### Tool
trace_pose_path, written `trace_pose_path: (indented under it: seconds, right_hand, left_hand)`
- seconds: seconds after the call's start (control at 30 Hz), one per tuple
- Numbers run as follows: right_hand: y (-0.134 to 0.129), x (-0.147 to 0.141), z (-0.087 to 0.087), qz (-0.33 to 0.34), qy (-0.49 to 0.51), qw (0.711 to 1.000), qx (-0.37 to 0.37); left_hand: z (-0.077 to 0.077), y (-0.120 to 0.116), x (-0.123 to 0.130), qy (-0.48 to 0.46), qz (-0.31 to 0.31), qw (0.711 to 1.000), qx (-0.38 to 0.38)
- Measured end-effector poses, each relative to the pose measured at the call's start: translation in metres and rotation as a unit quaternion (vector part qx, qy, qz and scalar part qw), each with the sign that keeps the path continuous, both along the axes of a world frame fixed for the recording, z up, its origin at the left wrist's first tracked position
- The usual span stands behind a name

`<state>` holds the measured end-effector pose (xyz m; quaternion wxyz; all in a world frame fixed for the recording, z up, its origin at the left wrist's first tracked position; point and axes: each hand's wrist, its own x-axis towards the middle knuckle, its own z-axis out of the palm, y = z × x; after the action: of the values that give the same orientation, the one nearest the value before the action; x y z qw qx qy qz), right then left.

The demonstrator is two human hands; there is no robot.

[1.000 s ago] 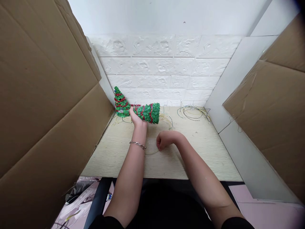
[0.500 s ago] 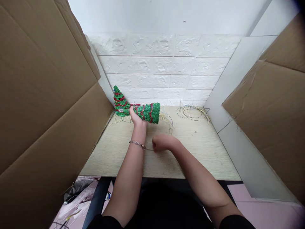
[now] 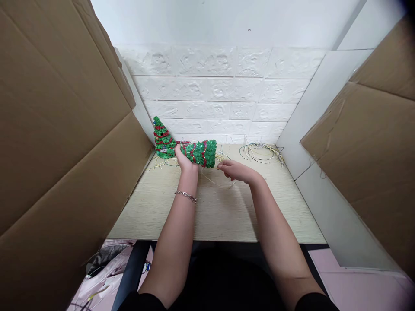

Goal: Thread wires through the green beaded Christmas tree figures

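My left hand (image 3: 184, 159) is wrapped round a small green beaded Christmas tree (image 3: 207, 152) with red garlands, tipped on its side with its wide end to the right. My right hand (image 3: 234, 169) pinches a thin pale wire (image 3: 212, 180) just beside that wide end. The wire loops down below the tree, its ends hard to follow. A second, upright Christmas tree (image 3: 162, 137) of the same green and red stands behind my left hand at the left.
A coil of loose yellow, white and dark wires (image 3: 262, 152) lies by the back wall. More wire strands (image 3: 158, 163) lie round the upright tree. Cardboard sheets (image 3: 119, 142) flank the pale table (image 3: 227, 220) at left and right. A thin red object (image 3: 183, 142) lies behind the trees.
My right hand has moved up and away from the left wrist to the tree's wide end, its fist changing to a pinch. My left hand keeps the tree in place.
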<state>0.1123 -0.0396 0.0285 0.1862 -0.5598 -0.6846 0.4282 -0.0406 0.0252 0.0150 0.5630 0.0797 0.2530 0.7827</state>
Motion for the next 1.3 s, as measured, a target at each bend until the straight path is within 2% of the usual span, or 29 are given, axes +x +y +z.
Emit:
trace_pose_path:
  seconds: [0.17, 0.27, 0.33, 0.4, 0.47, 0.53, 0.8, 0.87, 1.07, 1.13, 1.17, 1.23, 1.3]
  right_hand:
    - [-0.001, 0.005, 0.004, 0.003, 0.061, 0.997, 0.040]
    - [0.000, 0.007, 0.005, 0.021, 0.211, 0.976, 0.043]
    - [0.001, 0.009, 0.005, 0.033, 0.358, 0.933, 0.026]
    - [0.004, 0.012, 0.005, 0.026, 0.495, 0.868, 0.019]
    - [0.007, 0.015, 0.005, -0.001, 0.578, 0.816, 0.027]
    - [0.009, 0.019, 0.005, -0.028, 0.609, 0.792, 0.039]
    - [0.006, 0.024, 0.005, -0.008, 0.642, 0.766, 0.043]
    - [0.005, 0.024, 0.006, -0.010, 0.640, 0.768, 0.028]
    - [0.008, 0.016, 0.007, -0.050, 0.599, 0.798, -0.047]
    - [0.010, 0.010, 0.005, -0.090, 0.562, 0.821, -0.052]
    - [0.011, 0.007, 0.003, -0.125, 0.524, 0.842, -0.039]
    - [0.014, 0.001, -0.001, -0.224, 0.401, 0.888, 0.032]
    - [0.016, -0.001, -0.006, -0.315, 0.244, 0.906, 0.141]
  left_hand:
    - [-0.003, 0.002, 0.000, 0.004, 0.009, 1.000, 0.009]
    - [-0.004, 0.003, 0.000, 0.005, -0.003, 1.000, -0.002]
    - [-0.004, 0.002, 0.000, 0.004, -0.007, 1.000, -0.012]
    - [-0.003, 0.002, 0.000, -0.002, -0.001, 1.000, -0.007]
    - [-0.003, 0.002, 0.000, -0.009, 0.004, 1.000, 0.006]
    - [-0.003, 0.002, 0.001, -0.013, 0.004, 1.000, 0.005]
    - [-0.002, 0.002, 0.003, 0.017, 0.009, 1.000, 0.013]
    - [-0.002, 0.001, 0.005, 0.028, 0.015, 0.999, 0.011]
    - [0.000, 0.000, 0.008, 0.075, 0.031, 0.997, 0.000]
    - [0.000, 0.000, 0.009, 0.096, 0.029, 0.995, -0.004]
    - [-0.001, 0.000, 0.009, 0.105, 0.026, 0.994, -0.003]
    - [-0.003, 0.001, 0.010, 0.119, 0.017, 0.993, 0.005]
    - [-0.004, 0.001, 0.010, 0.132, 0.003, 0.991, 0.020]
